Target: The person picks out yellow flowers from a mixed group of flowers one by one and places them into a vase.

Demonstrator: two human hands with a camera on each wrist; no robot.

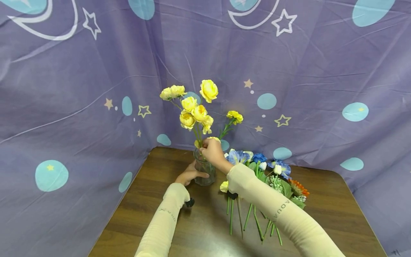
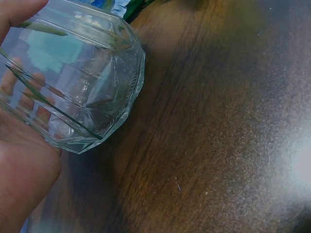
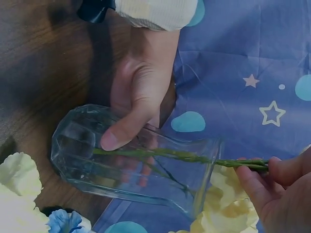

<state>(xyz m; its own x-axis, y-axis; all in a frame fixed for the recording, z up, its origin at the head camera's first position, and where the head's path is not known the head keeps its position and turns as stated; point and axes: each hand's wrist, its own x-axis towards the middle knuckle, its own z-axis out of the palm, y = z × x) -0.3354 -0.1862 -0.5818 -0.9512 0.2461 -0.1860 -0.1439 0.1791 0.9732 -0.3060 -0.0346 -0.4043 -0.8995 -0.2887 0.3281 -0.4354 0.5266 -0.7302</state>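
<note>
A clear faceted glass vase (image 1: 204,175) stands on the wooden table. My left hand (image 1: 188,174) grips it from the left; the right wrist view shows the thumb (image 3: 119,133) on the near side, and fingers show through the glass. At the vase mouth my right hand (image 1: 213,152) pinches green stems (image 3: 240,164), which carry a cluster of yellow flowers (image 1: 199,113). These stems (image 3: 175,154) reach down inside the vase. Another yellow flower (image 1: 234,116) leans out to the right, its lower stem hidden behind the right hand.
On the table (image 1: 135,217), right of the vase, lies a pile of flowers: blue irises (image 1: 238,157), an orange flower (image 1: 298,188), white buds, and a pale yellow bloom (image 1: 224,186). Several green stems (image 1: 231,217) point toward the front. A purple patterned curtain (image 1: 305,89) hangs behind.
</note>
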